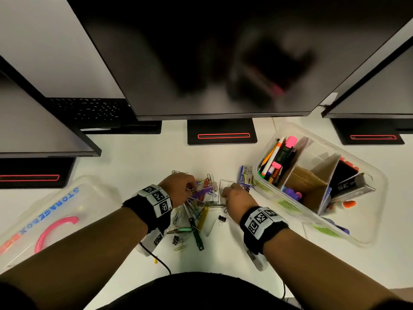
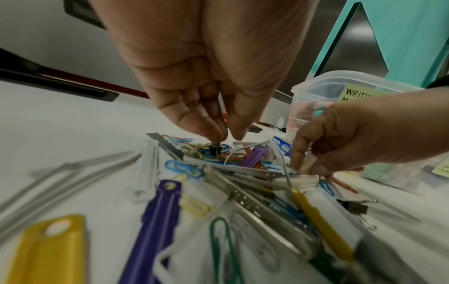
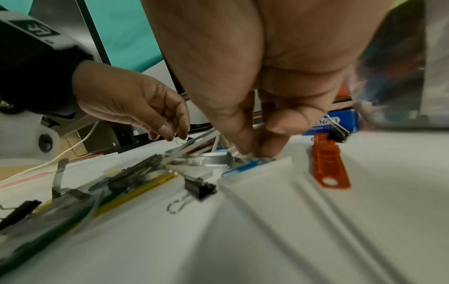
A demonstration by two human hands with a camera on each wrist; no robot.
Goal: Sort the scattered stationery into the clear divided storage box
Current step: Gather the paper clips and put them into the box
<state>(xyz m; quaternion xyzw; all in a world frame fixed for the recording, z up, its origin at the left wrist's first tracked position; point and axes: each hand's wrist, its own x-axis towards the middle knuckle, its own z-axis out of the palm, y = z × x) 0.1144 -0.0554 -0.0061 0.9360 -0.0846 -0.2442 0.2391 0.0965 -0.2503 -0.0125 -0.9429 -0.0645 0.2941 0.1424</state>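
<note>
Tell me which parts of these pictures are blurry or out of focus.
Head view: monitor reflection smeared, desk fairly sharp. Left wrist: near yellow strip soft, fingertips sharp. Right wrist: foreground white plastic blurred, black binder clip crisp.

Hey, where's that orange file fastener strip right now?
In the right wrist view the orange fastener strip lies flat on the white desk, just right of the right hand, with a black binder clip and a blue paper-clip box at its far end.
</note>
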